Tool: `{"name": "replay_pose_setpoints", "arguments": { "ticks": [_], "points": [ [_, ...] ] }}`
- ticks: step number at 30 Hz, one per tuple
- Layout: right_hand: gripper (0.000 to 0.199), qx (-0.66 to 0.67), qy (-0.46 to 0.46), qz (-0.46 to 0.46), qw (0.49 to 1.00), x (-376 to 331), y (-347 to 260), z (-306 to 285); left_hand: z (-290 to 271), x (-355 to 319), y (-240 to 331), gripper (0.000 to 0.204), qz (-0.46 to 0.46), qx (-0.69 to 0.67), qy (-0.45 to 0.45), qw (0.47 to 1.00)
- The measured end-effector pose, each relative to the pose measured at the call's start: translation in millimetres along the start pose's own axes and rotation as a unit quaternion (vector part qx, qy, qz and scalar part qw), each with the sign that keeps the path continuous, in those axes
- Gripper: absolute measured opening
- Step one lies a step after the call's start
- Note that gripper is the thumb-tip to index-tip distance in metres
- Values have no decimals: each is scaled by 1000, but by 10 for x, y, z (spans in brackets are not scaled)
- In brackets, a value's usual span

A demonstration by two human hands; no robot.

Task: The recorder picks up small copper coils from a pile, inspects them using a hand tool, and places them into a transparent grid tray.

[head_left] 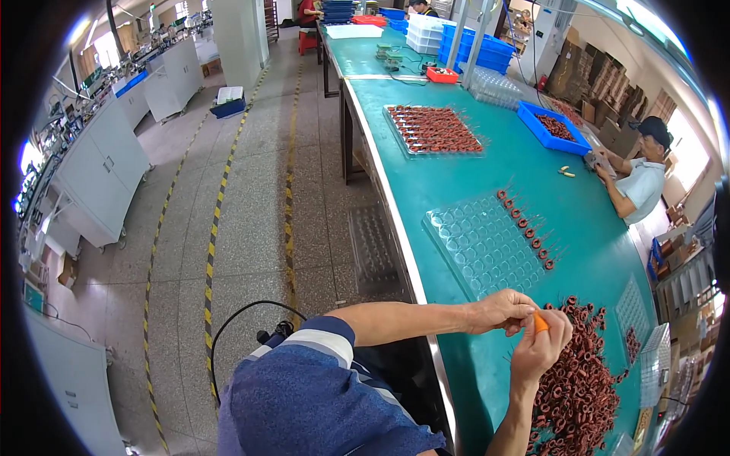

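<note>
The left hand (500, 310) and the right hand (541, 343) meet above the near end of the green workbench (487, 163). Both are clenched around a small orange tool (540, 323); only its orange tip shows between the fingers. Whether a coil sits in the grip cannot be told.

Directly below and to the right of the hands lies a heap of copper coils (578, 384), loose on the bench surface and touching the right wrist area.

Beyond the hands lies a clear plastic tray (475, 243) with rows of round pockets. 1 diagonal row of coils (526, 228) fills the pockets along its far right edge; the other pockets show no coils.

Further along the bench a second tray (433, 129) is filled with coils. A blue bin (551, 128) holding more coils stands to its right.

A co-worker (639, 178) in a cap and light shirt sits at the far side of the bench, hands on the surface
</note>
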State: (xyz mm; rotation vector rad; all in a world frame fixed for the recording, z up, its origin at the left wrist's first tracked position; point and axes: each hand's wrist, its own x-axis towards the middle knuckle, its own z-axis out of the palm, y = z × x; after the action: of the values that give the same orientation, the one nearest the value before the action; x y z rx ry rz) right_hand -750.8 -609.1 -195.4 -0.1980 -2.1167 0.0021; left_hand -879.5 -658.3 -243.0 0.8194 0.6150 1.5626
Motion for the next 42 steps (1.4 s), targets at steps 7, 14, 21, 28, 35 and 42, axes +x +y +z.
{"name": "replay_pose_setpoints", "arguments": {
  "ticks": [7,14,21,28,35,42],
  "points": [
    [15,411,-47,377,829,-97,219,-75,228,-169,-26,25,64,35,67,995],
    [12,519,31,527,672,-363,234,-77,287,-253,-107,23,30,106,57,992],
    [15,458,-12,458,762,27,879,374,-133,411,162,22,70,303,81,947],
    [12,218,43,266,938,-112,898,260,-143,594,-66,16,73,244,60,965],
    [8,93,77,135,983,-96,997,291,-81,635,-55,15,87,254,61,961],
    [8,205,29,284,936,-71,986,215,-24,589,-34,13,129,313,82,937]
  ]
}}
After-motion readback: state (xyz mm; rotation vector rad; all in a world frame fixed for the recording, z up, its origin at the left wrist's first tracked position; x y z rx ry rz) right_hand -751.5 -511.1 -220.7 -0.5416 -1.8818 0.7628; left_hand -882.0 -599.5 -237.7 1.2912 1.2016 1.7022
